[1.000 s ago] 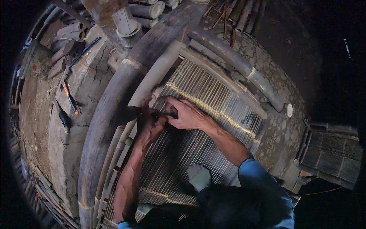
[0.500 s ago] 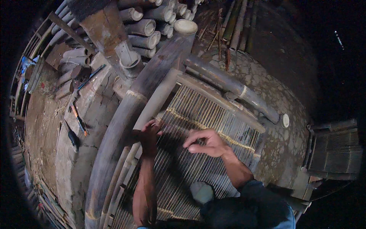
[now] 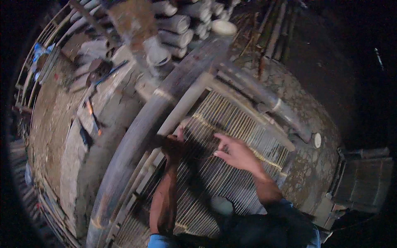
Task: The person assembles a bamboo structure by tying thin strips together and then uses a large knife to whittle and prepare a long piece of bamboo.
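My left hand (image 3: 174, 147) is over the left rail of a slatted bamboo bench (image 3: 225, 109), in shadow. Its fingers look curled with the thumb up; whatever they hold, if anything, is too dark to make out. To its right, above the slats, my right hand (image 3: 238, 154) has its index finger stretched out and its thumb apart from it, with nothing visible between them. Thin pale slats run side by side under both hands, crossed by a yellowish binding strip (image 3: 206, 122). Motion blur softens both hands.
A thick bamboo pole (image 3: 136, 130) runs along the bench's left side, another bamboo pole (image 3: 285, 111) beyond its far end. Cut bamboo lengths (image 3: 175, 24) are stacked at the back. Left lie an orange-marked tool (image 3: 93, 117) and a dark-handled tool (image 3: 85, 136). Another slatted piece (image 3: 362, 180) stands right.
The whole view has shifted, with the bench now lower and farther right. My right hand's index finger has straightened away from the thumb. The left hand remains near the left rail.
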### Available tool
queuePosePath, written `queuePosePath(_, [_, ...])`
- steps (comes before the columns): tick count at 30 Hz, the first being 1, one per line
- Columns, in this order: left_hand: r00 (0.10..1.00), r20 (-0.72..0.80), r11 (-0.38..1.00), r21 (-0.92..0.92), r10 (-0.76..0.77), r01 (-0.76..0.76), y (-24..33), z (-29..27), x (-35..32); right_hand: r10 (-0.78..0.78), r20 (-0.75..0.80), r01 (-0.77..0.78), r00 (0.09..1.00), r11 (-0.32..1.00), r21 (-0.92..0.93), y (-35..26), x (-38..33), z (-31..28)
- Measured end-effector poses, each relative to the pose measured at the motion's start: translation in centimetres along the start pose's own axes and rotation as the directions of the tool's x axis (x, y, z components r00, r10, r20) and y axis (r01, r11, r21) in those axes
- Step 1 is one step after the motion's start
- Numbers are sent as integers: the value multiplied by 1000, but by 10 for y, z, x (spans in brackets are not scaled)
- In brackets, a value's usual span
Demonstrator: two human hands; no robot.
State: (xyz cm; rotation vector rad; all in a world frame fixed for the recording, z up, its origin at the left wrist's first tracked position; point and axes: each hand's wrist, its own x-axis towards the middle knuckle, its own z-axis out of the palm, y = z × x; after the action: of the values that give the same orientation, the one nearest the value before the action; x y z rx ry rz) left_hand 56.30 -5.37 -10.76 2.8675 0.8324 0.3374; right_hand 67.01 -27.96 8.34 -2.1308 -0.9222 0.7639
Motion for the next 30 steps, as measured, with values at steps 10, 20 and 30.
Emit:
queuePosePath(10, [833,174,0,-979,-525,204,55,-53,58,117,-20,-111,993,974,197,69,31,49])
queuePosePath(20, [833,422,177,-845,-359,505,30,-88,6,-161,-714,547,681,760,350,69,-81,-66])
queuePosePath(30, [838,503,-700,-676,-211,229,74,-81,20,-659,343,586,669,752,301,12,-123,-154])
